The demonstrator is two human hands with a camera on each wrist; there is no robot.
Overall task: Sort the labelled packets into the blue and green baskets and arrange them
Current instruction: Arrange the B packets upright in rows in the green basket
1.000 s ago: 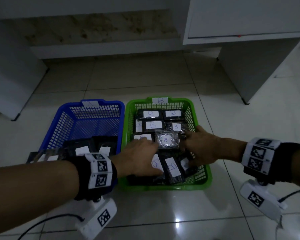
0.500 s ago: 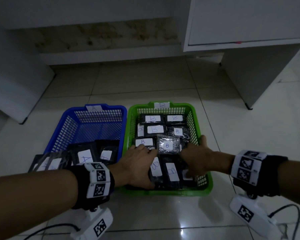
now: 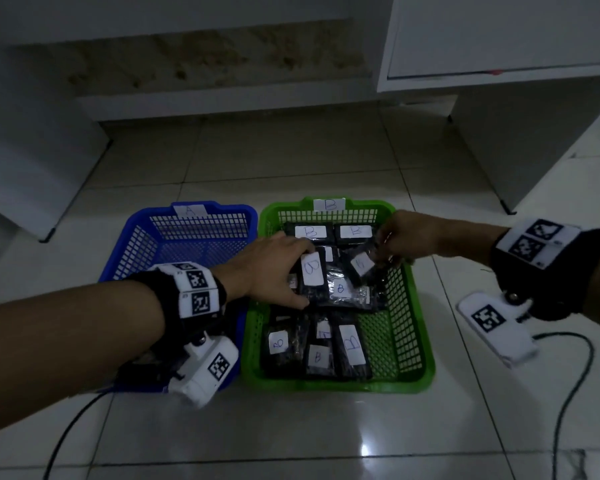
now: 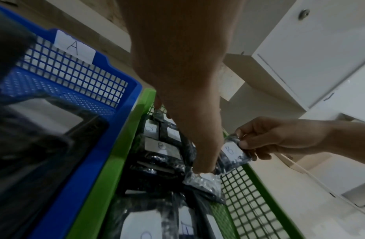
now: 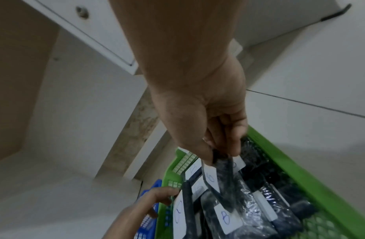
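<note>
While the B packet hangs over the green basket, pinched in the right hand, lay it flat, label up, in the bare corner. The left hand holds another packet beside it.

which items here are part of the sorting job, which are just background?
Job:
- green basket
- blue basket
- B packet pinched by right hand
- B packet held by left hand

Background:
- white cabinet
- cables
- floor tiles
</note>
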